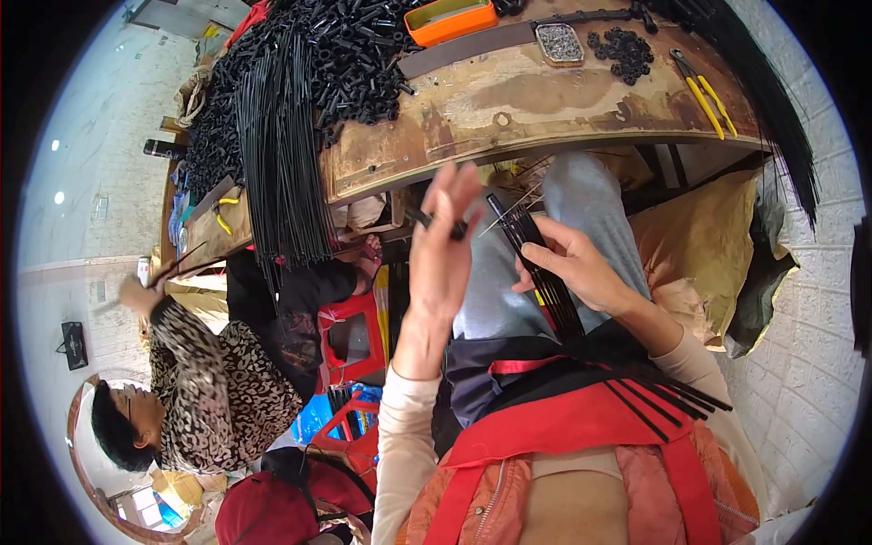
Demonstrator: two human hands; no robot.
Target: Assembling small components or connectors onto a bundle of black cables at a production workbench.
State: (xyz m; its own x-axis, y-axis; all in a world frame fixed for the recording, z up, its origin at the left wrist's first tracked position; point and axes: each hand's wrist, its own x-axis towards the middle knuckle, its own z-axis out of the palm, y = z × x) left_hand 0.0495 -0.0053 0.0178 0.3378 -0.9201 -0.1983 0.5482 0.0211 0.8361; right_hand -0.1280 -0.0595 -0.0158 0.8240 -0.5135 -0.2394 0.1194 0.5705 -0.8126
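My left hand (443, 227) is raised in front of the table edge, its fingertips smeared by motion. Small black plastic pieces (459, 231) show on both sides of its thumb, tucked against the palm. My right hand (574, 265) is closed round a bundle of thin black rods (556, 302) that slants across my lap. Near the bundle's upper end is a black tube-like piece (495, 205), with thin pale wires beside it. More black rods (668, 400) lie across my red apron (554, 422).
The wooden table (518, 100) holds a heap of black plastic parts (350, 73), hanging black rods (286, 154), an orange tray (450, 20), a small box of metal bits (559, 44), black rings (621, 54) and yellow-handled pliers (707, 95). Another person (218, 391) works at left by a red stool (350, 341).
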